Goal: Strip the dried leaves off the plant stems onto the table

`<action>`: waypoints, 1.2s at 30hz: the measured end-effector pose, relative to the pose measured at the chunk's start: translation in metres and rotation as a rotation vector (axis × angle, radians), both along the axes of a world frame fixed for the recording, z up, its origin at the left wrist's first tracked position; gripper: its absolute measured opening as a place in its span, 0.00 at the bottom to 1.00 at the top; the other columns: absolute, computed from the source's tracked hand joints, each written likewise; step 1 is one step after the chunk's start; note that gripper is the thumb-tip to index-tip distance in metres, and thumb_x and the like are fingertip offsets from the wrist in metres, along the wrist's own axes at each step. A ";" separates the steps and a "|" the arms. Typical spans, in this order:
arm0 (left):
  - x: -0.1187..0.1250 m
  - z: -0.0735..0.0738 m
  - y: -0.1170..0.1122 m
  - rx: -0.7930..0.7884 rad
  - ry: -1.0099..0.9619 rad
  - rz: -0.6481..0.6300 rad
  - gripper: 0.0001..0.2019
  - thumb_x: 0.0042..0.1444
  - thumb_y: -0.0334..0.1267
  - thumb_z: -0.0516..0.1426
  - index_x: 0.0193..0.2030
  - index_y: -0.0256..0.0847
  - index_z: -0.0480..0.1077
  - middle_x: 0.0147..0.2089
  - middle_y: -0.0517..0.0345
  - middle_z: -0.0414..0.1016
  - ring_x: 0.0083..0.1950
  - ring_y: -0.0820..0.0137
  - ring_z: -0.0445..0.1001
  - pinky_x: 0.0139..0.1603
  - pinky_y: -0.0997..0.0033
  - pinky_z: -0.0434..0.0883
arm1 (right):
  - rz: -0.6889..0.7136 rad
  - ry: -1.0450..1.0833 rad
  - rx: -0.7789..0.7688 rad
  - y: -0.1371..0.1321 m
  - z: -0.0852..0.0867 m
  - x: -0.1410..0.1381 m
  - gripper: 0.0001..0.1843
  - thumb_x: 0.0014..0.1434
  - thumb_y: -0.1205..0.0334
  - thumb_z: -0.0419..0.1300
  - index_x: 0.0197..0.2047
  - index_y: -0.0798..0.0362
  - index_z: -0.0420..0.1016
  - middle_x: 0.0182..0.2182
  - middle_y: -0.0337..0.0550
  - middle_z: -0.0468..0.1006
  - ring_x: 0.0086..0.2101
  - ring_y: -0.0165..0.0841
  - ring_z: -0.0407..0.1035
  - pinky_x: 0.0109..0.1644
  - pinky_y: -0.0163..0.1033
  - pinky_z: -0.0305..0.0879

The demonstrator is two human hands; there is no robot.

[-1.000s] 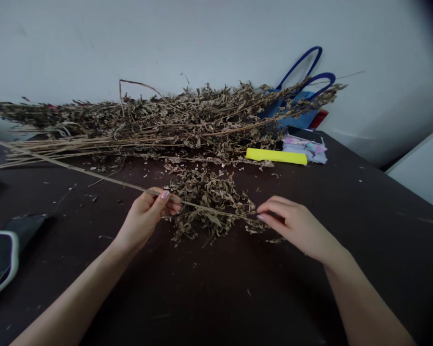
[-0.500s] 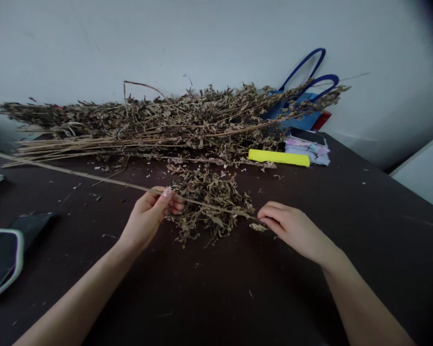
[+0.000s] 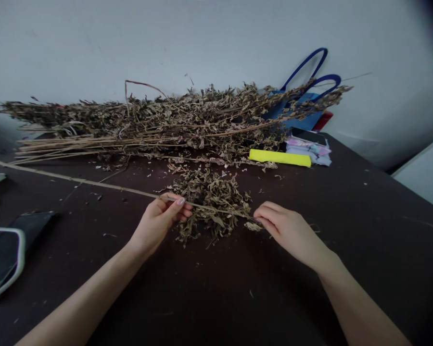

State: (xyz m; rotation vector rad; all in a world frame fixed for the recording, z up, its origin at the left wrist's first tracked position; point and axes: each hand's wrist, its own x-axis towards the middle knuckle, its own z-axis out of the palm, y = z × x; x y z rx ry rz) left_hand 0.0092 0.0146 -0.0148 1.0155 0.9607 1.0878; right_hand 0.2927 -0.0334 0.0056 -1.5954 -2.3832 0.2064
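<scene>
A long, thin dried plant stem [image 3: 104, 184] slants from the left edge of the view down to the right, mostly bare along its length. My left hand [image 3: 162, 218] pinches it partway along, thumb on top. At its right end my right hand [image 3: 283, 228] has thumb and fingers closed on the tip, which those fingers partly hide. Beneath the stem, between both hands, lies a heap of dried, curled leaves [image 3: 212, 185] on the dark table [image 3: 209, 293]. A small dried leaf bit [image 3: 253, 226] shows just beside my right fingertips.
Behind lies a large bundle of dried leafy stalks [image 3: 187, 120] along the wall. A yellow tube [image 3: 279, 157], a phone [image 3: 308, 137] on a tissue pack [image 3: 310, 154] and a blue bag [image 3: 303, 108] are at the right. A pale-rimmed object [image 3: 20, 250] sits at the left edge.
My left hand has shifted right and slightly down along the stem, closer to my right hand. The stem's left part has dropped a little. My right hand has moved slightly left, still pinching the end.
</scene>
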 end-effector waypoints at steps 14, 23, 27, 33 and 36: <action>0.006 -0.001 -0.006 0.078 0.018 -0.077 0.04 0.54 0.35 0.58 0.33 0.37 0.68 0.32 0.56 0.75 0.33 0.74 0.73 0.35 0.75 0.69 | -0.052 0.343 0.233 -0.003 0.002 -0.019 0.09 0.62 0.64 0.50 0.38 0.52 0.72 0.35 0.44 0.73 0.32 0.30 0.69 0.34 0.37 0.65; 0.008 0.002 -0.011 0.252 0.272 -0.126 0.08 0.54 0.36 0.56 0.29 0.37 0.75 0.36 0.52 0.73 0.34 0.71 0.72 0.36 0.74 0.70 | 0.116 0.348 0.052 0.004 0.011 -0.061 0.10 0.62 0.66 0.51 0.42 0.52 0.71 0.38 0.43 0.72 0.35 0.29 0.68 0.38 0.36 0.66; 0.006 0.000 -0.011 0.283 0.310 -0.153 0.08 0.56 0.37 0.56 0.31 0.38 0.75 0.36 0.52 0.73 0.35 0.71 0.73 0.36 0.73 0.70 | 0.152 0.239 -0.056 0.009 0.017 -0.069 0.09 0.62 0.68 0.50 0.42 0.52 0.70 0.40 0.44 0.70 0.35 0.30 0.68 0.39 0.36 0.66; 0.006 0.008 -0.013 0.336 0.370 -0.196 0.09 0.57 0.35 0.54 0.31 0.37 0.74 0.36 0.52 0.72 0.37 0.70 0.73 0.38 0.72 0.71 | 0.164 0.203 -0.092 0.009 0.020 -0.070 0.10 0.62 0.69 0.48 0.37 0.53 0.69 0.35 0.42 0.69 0.32 0.29 0.66 0.36 0.36 0.64; 0.008 0.012 -0.015 0.307 0.351 -0.237 0.08 0.57 0.34 0.53 0.33 0.37 0.73 0.37 0.51 0.72 0.37 0.70 0.74 0.39 0.71 0.71 | 0.153 0.212 -0.088 0.008 0.018 -0.068 0.09 0.63 0.69 0.48 0.37 0.52 0.69 0.36 0.41 0.69 0.33 0.29 0.66 0.37 0.36 0.64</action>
